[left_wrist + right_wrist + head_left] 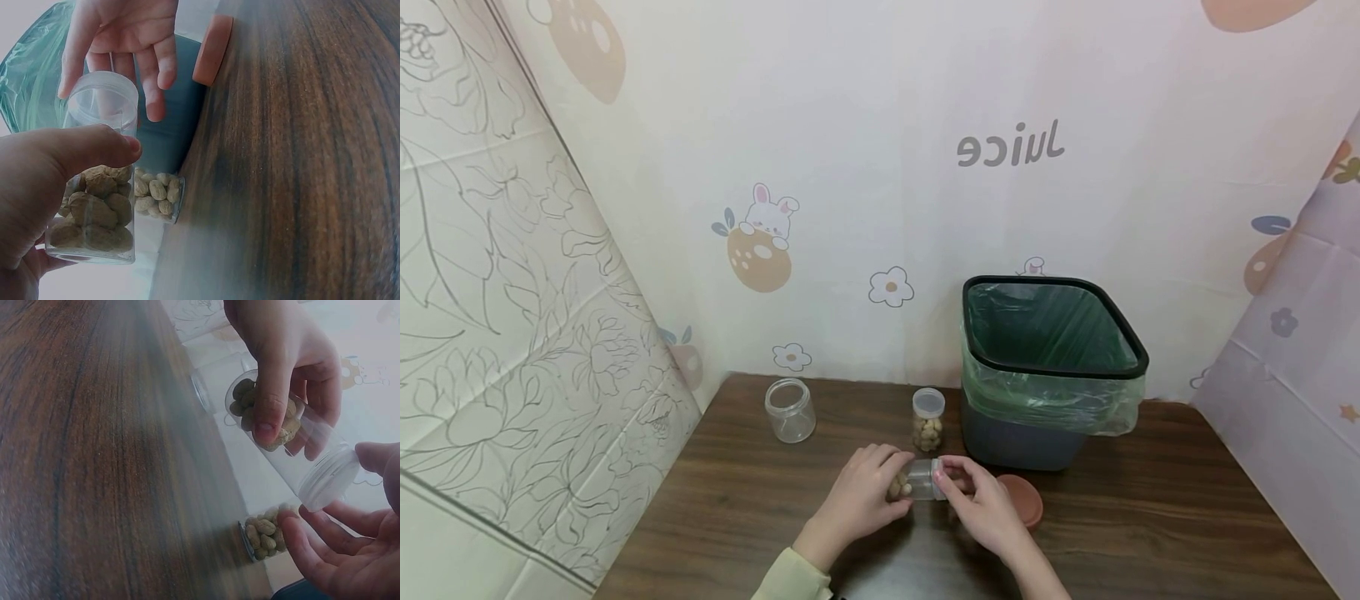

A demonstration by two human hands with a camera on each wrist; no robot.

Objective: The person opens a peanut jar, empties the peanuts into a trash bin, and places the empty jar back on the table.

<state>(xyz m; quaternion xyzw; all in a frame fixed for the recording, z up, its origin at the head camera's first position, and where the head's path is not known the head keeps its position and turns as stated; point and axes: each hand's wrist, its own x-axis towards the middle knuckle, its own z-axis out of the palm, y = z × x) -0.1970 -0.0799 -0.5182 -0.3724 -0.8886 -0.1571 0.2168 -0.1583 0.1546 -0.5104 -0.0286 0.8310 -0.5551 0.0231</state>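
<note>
My left hand [868,492] grips a clear jar [921,480] of unshelled peanuts [94,215] by its lower part. The jar is tilted on its side, its translucent lid [328,478] toward the right. Around that lid, my right hand [977,498] has its fingers spread and loosely bent. Its thumb and a fingertip are at the lid's rim in the right wrist view; firm contact cannot be told. Behind the held jar, a second lidded jar [928,421] of peanuts stands upright on the table.
An open clear jar [791,411] stands at the table's back left. A dark bin [1022,437] with a green liner is at the back right. Beside my right hand lies a reddish-brown round lid [1022,500]. A printed curtain [850,333] hangs behind the wooden table [1150,517].
</note>
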